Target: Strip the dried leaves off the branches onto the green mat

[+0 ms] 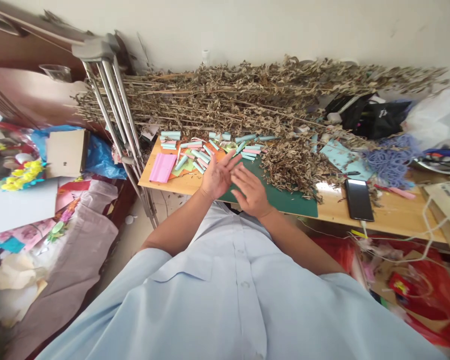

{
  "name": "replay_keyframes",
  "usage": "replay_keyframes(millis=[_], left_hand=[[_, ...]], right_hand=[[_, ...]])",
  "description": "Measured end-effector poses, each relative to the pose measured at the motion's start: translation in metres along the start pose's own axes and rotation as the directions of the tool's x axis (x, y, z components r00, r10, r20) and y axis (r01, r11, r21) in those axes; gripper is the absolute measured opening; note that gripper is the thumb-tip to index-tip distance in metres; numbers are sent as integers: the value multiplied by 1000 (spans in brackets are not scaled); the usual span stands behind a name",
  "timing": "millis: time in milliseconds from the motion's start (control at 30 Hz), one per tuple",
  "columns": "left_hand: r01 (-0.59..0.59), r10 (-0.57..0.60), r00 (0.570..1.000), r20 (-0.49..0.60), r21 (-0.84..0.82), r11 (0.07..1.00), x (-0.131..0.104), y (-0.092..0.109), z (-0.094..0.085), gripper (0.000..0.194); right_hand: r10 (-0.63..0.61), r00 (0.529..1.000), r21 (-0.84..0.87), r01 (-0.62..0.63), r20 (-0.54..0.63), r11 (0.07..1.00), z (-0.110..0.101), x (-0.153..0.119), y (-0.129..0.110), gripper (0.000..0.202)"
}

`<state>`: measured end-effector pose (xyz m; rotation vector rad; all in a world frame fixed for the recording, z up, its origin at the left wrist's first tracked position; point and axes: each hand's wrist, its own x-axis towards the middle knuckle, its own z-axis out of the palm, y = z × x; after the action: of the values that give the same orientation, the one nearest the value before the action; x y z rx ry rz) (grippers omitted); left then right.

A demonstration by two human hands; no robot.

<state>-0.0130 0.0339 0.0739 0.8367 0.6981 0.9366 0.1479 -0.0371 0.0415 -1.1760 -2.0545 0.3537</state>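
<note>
My left hand (217, 179) is over the front edge of the table, palm turned up and fingers stretched out. Beside it my right hand (250, 192) has its fingers extended towards the left palm; the fingertips overlap in view, and I cannot tell whether they touch. Nothing shows in either hand. Just beyond them lie several small pale-blue and pink paper rolls (200, 156). A pink folded paper sheet (162, 168) lies to the left. Under the right hand is a green cutting mat (296, 204), with a heap of dried leaves (294, 167) on its right part.
Long bundles of dried stalks (217, 100) line the wall. Metal crutches (114, 100) lean at the table's left end. A phone (359, 200) with a cable, blue yarn (392, 156) and a black bag (388, 117) are on the right. Left stands a cardboard box (65, 152).
</note>
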Motion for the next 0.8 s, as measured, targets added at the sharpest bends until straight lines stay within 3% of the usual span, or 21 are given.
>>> replay_keyframes(millis=[100, 167, 267, 367, 433, 500, 600, 700, 800], left_hand=[[7, -6, 1000, 23, -31, 1000, -4, 2, 7, 73], [-20, 20, 1000, 11, -38, 999, -9, 6, 12, 73], [-56, 55, 998, -39, -15, 998, -16, 10, 11, 71], [-62, 61, 997, -55, -4, 998, -19, 8, 1, 67], [-89, 92, 992, -85, 38, 995, -19, 1, -9, 58], [-118, 155, 972, -179, 199, 973, -18, -9, -20, 43], [-129, 280, 943, -178, 581, 803, -15, -22, -33, 37], [-206, 299, 954, 36, 800, 563, -8, -27, -41, 58], [-274, 202, 958, 204, 861, 429, 5, -27, -46, 71]], right_hand=[[-219, 952, 41, 215, 214, 976, 4, 9, -17, 59], [-235, 939, 25, 237, 252, 971, 9, 12, -20, 66], [-102, 971, -97, 126, 216, 987, 12, 9, -10, 70], [81, 995, -220, -65, 62, 973, 8, -2, 9, 61], [176, 983, -240, -185, -56, 953, 5, -11, 23, 47], [238, 964, -205, -258, -117, 944, 2, -17, 35, 40], [298, 951, -129, -306, -82, 943, 1, -18, 47, 44], [307, 952, -133, -303, 6, 943, 1, -9, 54, 55], [307, 949, -181, -290, 75, 940, 2, 5, 60, 60]])
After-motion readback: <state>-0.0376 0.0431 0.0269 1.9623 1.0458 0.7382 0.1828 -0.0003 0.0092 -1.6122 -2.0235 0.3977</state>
